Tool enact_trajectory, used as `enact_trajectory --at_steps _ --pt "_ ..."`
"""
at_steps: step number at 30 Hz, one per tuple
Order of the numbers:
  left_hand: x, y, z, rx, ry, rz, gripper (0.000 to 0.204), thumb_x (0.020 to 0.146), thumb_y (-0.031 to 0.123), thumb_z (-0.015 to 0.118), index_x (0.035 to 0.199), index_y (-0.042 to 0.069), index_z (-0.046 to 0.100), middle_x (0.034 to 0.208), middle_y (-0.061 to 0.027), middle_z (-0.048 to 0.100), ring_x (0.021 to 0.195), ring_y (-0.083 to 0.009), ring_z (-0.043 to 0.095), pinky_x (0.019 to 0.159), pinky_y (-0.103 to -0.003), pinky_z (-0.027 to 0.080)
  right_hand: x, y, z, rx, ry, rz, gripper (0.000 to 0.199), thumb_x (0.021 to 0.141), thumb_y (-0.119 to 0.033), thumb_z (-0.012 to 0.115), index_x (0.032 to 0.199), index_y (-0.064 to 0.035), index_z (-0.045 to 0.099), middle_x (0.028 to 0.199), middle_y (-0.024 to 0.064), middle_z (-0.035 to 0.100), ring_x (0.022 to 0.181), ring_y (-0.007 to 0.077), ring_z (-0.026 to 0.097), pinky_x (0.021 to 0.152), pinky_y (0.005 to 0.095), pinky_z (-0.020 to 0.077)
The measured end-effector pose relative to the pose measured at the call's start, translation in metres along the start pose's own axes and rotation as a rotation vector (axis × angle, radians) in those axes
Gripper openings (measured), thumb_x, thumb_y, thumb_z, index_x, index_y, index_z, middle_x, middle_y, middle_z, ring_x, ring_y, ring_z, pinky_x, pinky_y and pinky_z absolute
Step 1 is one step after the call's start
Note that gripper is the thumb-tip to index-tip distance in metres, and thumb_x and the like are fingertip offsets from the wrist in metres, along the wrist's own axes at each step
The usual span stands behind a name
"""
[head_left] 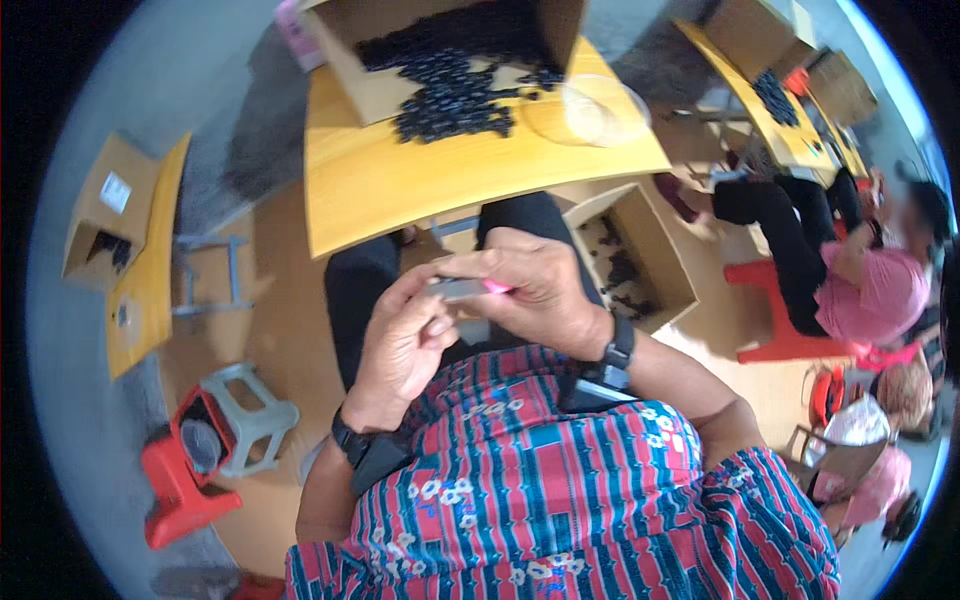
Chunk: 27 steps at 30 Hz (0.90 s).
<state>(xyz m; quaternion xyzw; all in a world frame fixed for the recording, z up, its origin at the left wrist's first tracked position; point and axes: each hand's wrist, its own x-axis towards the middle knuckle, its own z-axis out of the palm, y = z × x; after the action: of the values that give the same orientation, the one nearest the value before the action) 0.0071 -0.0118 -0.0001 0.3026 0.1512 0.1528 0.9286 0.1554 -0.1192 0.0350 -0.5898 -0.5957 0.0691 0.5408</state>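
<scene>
Both my hands are raised over my lap, close to my chest, around one small flat grey piece with a pink end [468, 289]. My left hand [402, 340] pinches its left part between thumb and fingers. My right hand [535, 290] curls over its right part, the pink tip showing under the fingers. Each wrist wears a dark band. In front of me stands a yellow table [400, 185] with an open cardboard box [370, 85] spilling several small dark parts [450, 100].
A clear plastic bowl [600, 110] rests on the table's right. A second cardboard box with dark parts [640, 255] sits beside my right knee. A grey stool [250, 410] and red stool [175, 480] stand left. Another person in pink [870, 280] sits right.
</scene>
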Motion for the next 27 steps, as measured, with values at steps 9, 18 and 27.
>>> enact_trajectory --at_steps 9,18,27 --pt "0.048 -0.017 0.007 -0.009 0.010 -0.199 0.019 0.093 0.022 0.059 0.107 0.010 0.059 0.085 0.0024 0.053 0.069 -0.0060 0.046 0.051 -0.016 0.035 -0.018 0.024 -0.025 -0.173 0.181 0.059 0.023 0.069 -0.008 0.071 0.092 -0.0100 0.066 0.084 0.0100 0.063 0.072 0.0284 0.065 0.060 0.0341 0.0522" --pt "0.153 -0.076 0.029 0.209 -0.235 -0.474 0.026 0.090 0.025 0.052 0.110 0.009 0.056 0.095 -0.0013 0.058 0.083 -0.0126 0.058 0.072 -0.027 0.049 -0.040 0.029 -0.094 -0.227 0.434 -0.011 0.021 0.072 -0.002 0.068 0.093 -0.0049 0.067 0.070 0.0066 0.059 0.057 0.0196 0.053 0.051 0.0293 0.0408" --pt "0.204 -0.160 0.046 0.123 -0.352 -0.584 0.045 0.099 0.034 0.046 0.135 0.008 0.038 0.124 -0.0150 0.046 0.114 -0.0246 0.047 0.094 -0.045 0.044 -0.064 0.047 -0.125 -0.431 0.585 0.212 0.019 0.069 0.003 0.068 0.087 -0.0033 0.068 0.065 0.0068 0.055 0.053 0.0167 0.048 0.049 0.0272 0.0370"
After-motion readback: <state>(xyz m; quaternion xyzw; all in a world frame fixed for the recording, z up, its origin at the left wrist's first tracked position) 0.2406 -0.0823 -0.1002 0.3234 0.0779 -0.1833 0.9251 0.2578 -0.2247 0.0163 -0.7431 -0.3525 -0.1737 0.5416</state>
